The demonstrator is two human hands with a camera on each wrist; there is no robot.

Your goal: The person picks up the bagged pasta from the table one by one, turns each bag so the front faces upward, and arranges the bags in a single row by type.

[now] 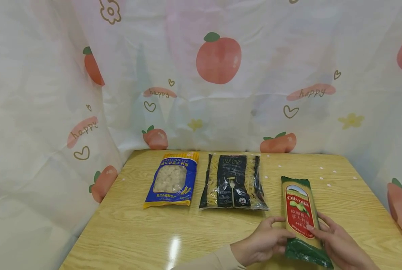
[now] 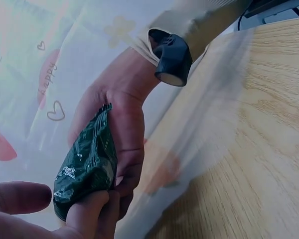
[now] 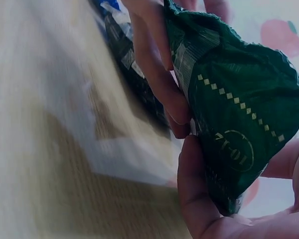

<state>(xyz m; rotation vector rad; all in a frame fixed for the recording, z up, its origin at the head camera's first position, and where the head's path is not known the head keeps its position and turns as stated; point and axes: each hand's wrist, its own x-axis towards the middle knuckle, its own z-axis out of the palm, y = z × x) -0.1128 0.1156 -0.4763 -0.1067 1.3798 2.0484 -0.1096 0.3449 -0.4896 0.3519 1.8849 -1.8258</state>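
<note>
A long pack of spaghetti (image 1: 298, 210), with a red and tan label and green ends, is held between both hands at the right front of the table. My left hand (image 1: 265, 238) grips its left edge, the thumb lying over the front. From the other side, my right hand (image 1: 339, 242) grips the right edge with its thumb on the label. The crimped green end of the spaghetti pack (image 2: 84, 164) fills the space between the hands in the left wrist view. In the right wrist view, fingers curl under the spaghetti pack (image 3: 239, 109), whose end bears stamped print.
On the wooden table (image 1: 130, 232), a blue and yellow bag of orecchiette (image 1: 170, 180) lies at the back left. Beside it is a black, clear-sided bag of penne (image 1: 232, 182). A fruit-printed white curtain (image 1: 254, 112) hangs behind and along the sides.
</note>
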